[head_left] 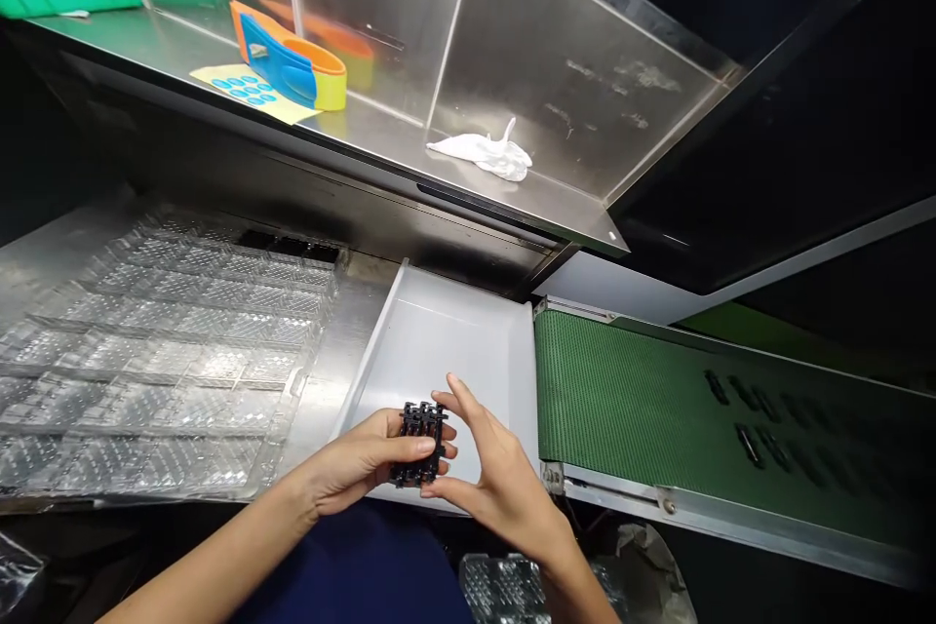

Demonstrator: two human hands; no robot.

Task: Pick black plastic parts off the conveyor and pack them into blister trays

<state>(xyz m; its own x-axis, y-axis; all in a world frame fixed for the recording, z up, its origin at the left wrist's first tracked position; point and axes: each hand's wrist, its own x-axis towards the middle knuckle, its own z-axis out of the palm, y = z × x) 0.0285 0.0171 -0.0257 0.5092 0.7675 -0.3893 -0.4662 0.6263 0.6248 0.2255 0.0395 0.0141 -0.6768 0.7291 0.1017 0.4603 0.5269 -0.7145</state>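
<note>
1. the cluster of black parts [415, 448] is held at the lower centre of the frame, above the near part of the white tray. several slim, ridged pieces stand side by side, long sides together, with notched ends; the finish is dark and the finer details are too small to read.
2. the left hand [362, 458] has its grip closed around the cluster, thumb across the front and fingertips showing past the right edge, probably so the loose pieces stay squeezed into one block.
3. the right hand [504, 483] bends its grip into a wide c: thumb at the bottom end, forefinger at the top end, seemingly pinching the block lengthwise at its right edge, perhaps to keep the ends level.
4. the white tray [468, 327] lies under both hands, a sensible spot to catch a dropped piece.
5. right of it, the green belt [606, 390] carries dark pieces [750, 446] in two rows, spaced apart, which likely makes each easy to pick up.
6. to the left, transparent compartment trays [182, 351] rest on the metal counter [366, 302], within reach of the left arm; dark items [289, 246] sit along their far edge.
7. on the shelf [380, 146] across the top, a crumpled white item [487, 156] and a coloured band [292, 68] lie out of the hands' way.
</note>
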